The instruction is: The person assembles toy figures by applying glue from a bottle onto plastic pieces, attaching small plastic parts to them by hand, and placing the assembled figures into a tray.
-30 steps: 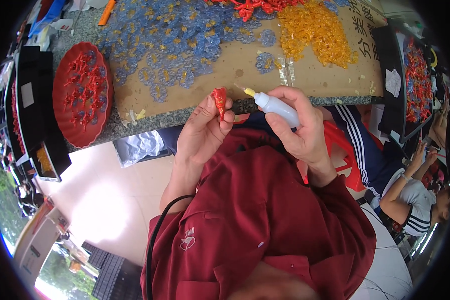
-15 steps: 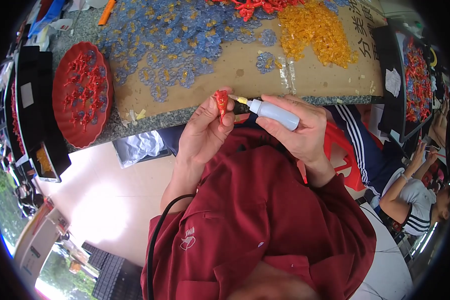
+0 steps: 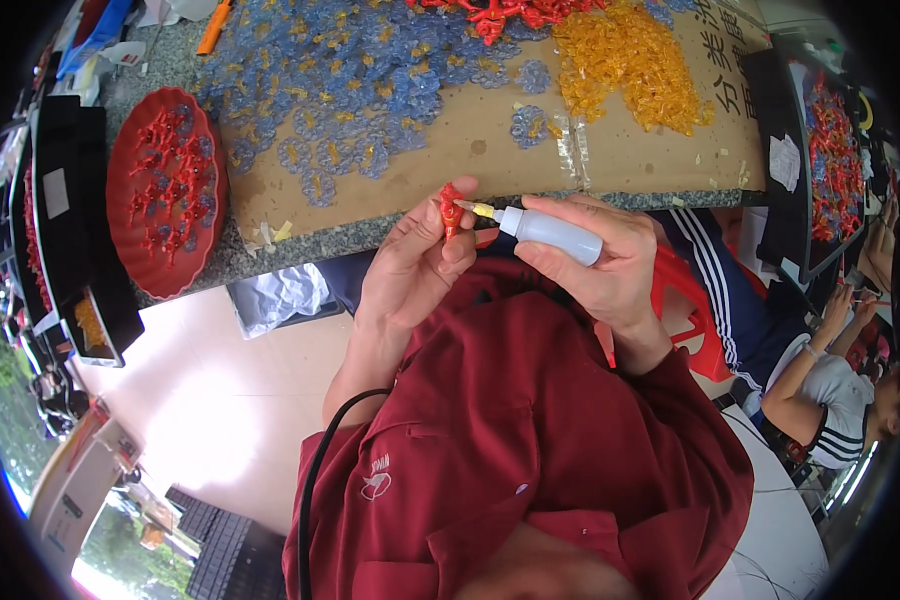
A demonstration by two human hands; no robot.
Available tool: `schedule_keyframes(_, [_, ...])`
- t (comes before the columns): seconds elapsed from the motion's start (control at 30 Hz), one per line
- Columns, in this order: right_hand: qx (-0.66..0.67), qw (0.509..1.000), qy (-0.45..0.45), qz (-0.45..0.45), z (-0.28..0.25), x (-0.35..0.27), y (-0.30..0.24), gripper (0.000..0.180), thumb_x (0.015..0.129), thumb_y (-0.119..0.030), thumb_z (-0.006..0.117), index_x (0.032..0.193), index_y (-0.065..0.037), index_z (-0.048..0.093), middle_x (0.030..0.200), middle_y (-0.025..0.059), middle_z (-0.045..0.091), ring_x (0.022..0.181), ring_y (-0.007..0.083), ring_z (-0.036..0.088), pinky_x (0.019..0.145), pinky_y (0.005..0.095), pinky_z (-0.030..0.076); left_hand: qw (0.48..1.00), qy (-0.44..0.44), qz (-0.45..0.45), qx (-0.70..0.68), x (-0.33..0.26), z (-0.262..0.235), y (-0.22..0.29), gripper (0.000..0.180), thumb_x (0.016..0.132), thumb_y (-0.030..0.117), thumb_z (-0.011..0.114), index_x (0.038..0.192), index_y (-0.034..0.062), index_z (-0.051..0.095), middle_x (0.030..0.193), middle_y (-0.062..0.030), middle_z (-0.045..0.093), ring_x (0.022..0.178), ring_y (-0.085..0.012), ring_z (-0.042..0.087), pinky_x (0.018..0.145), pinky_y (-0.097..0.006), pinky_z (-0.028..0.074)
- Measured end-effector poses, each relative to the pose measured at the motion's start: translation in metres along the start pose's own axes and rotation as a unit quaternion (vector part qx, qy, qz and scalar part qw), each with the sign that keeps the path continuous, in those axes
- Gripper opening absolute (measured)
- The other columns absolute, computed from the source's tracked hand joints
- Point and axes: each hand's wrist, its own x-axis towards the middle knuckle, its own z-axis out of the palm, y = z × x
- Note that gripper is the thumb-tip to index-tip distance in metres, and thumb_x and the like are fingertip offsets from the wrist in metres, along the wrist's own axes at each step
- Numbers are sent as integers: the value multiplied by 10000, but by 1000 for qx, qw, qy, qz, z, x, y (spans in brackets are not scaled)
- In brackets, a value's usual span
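Between the thumb and fingers of my left hand (image 3: 410, 255) is a small red plastic figure (image 3: 450, 212), held upright just off the table's front edge. My right hand (image 3: 610, 255) is closed around a translucent white squeeze bottle (image 3: 555, 234) with a yellowish collar and a thin nozzle. The nozzle points left, its tip at or very close to the figure; whether they touch I cannot tell. Past my hands, clear blue flower-shaped pieces (image 3: 370, 90) lie spread over a cardboard sheet (image 3: 470, 160). Yellow translucent pieces (image 3: 630, 75) are heaped to their right.
At the left, a scalloped red tray (image 3: 130, 235) holds red figures with blue pieces. More red parts (image 3: 500, 15) lie at the far edge. An orange-handled tool (image 3: 213, 28) rests far left. Another tray of red and blue pieces (image 3: 835, 160) stands right, near a seated co-worker (image 3: 820, 400).
The red figure has turned a little in my left fingers. The bottle has shifted only slightly, its tip now lower against the figure's side.
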Motion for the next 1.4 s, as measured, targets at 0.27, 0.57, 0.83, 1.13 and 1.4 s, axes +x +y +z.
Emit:
schedule_keyframes(0.27, [117, 982, 53, 142, -1, 2, 2, 345, 702, -2, 701, 1029, 29, 594, 917, 80, 626, 820, 98, 577, 731, 215, 453, 998, 60, 9, 31, -8, -3, 5, 298, 901, 187, 487, 1140, 10, 487, 913, -67, 549, 687, -126, 499, 707, -244, 453])
schedule_keyframes(0.57, [-80, 989, 77, -93, 46, 38, 44, 311, 693, -1, 675, 990, -43, 594, 919, 73, 624, 837, 189, 595, 720, 276, 473, 992, 90, 62, 66, -20, -6, 4, 241, 889, 121, 504, 1111, 28, 509, 948, -100, 581, 775, -165, 544, 690, -246, 450])
schedule_keyframes(0.83, [-111, 977, 137, -123, 38, 37, 34, 268, 699, -15, 662, 959, -38, 601, 888, 99, 609, 828, 259, 580, 712, 329, 467, 988, 112, 76, 70, -19, -3, 2, 243, 885, 124, 510, 1110, 30, 513, 945, -112, 581, 784, -171, 543, 697, -252, 450])
schedule_keyframes(1.13, [-268, 953, 35, -135, -9, 45, 64, 281, 653, 25, 627, 915, -77, 634, 952, 69, 538, 868, 243, 500, 719, 333, 447, 993, 73, 44, 85, -6, 3, -3, 238, 882, 132, 517, 1096, 30, 531, 928, -104, 582, 750, -157, 520, 603, -237, 388])
schedule_keyframes(1.4, [-121, 984, -1, -129, 5, 26, 38, 242, 739, 5, 616, 962, -45, 538, 908, 97, 555, 763, 263, 577, 666, 325, 482, 998, 22, 36, 56, 1, 14, -9, 272, 884, 170, 515, 1124, 42, 502, 926, -95, 578, 712, -154, 523, 760, -283, 423])
